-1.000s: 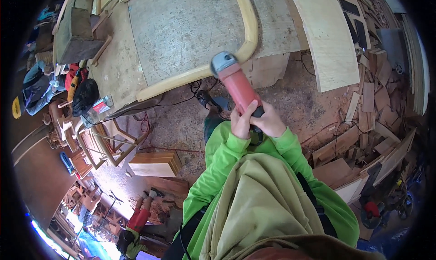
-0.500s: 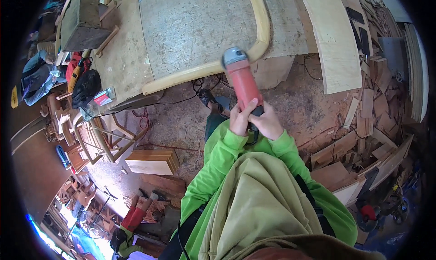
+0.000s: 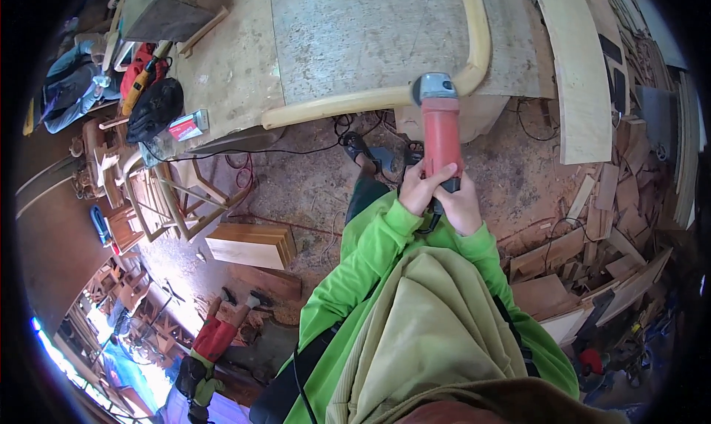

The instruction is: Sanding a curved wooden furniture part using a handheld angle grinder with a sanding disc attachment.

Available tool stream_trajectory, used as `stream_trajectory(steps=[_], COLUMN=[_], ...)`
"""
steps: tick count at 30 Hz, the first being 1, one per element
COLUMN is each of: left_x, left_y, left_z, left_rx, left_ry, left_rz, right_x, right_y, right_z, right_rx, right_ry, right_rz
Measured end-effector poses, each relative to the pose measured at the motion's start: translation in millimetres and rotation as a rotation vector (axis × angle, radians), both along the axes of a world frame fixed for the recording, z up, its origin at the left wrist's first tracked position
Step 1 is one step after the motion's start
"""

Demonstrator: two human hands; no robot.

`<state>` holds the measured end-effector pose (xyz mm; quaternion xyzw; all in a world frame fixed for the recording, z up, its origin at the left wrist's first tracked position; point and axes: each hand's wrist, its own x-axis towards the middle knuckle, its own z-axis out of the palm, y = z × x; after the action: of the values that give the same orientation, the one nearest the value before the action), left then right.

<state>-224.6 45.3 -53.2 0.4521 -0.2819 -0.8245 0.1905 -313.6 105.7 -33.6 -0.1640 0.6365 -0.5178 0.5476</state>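
One red angle grinder (image 3: 442,137) is grasped at its rear by the left hand (image 3: 419,188) and the right hand (image 3: 461,206), both closed around it. Its grey head (image 3: 435,86) is held ahead of them, at a curved wooden rail (image 3: 344,104); whether contact is made cannot be told. Ahead and right of the hands, a pale board (image 3: 583,91) is seen.

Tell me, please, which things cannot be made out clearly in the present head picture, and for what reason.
Grip of the red grinder: head view, mostly covered by the left hand and right hand.
Part of the pale curved rail: head view, hidden behind the grinder's head.
The rail's farther stretch: head view, cut off by the top edge.
Fine print on the red-and-white box: head view, too small.
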Motion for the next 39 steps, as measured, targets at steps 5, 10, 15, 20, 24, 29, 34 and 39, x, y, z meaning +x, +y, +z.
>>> stream_trajectory(steps=[5,10,15,20,24,29,34,39], left_x=[76,167,205,174,143,168,95,1], left_y=[-10,-26,-34,-30,-54,-127,-121,-87], left_z=[7,-4,11,48,53,-28,-81,-119], left_rx=[-0.012,-0.044,-0.204,-0.641,-0.591,-1.424,-1.238,-1.281], left_ry=[-0.081,-0.122,-0.175,-0.225,0.118,-1.28,-1.533,-1.597], left_rz=[0.129,0.355,0.39,0.161,0.06,-0.184,-0.598,-0.706], right_x=[66,147,171,118,38,-23,-100,-166], right_y=[-18,-55,-75,-75,-58,-29,37,78], right_z=[-10,-40,-31,20,65,90,97,74], right_rx=[-0.026,-0.065,-0.208,-0.423,-0.303,-0.585,-0.698,-0.669], right_ry=[0.006,0.03,-0.015,-0.215,-0.301,-0.177,0.045,0.104], right_rz=[0.135,0.368,0.477,0.44,0.408,0.115,-0.164,-0.256])
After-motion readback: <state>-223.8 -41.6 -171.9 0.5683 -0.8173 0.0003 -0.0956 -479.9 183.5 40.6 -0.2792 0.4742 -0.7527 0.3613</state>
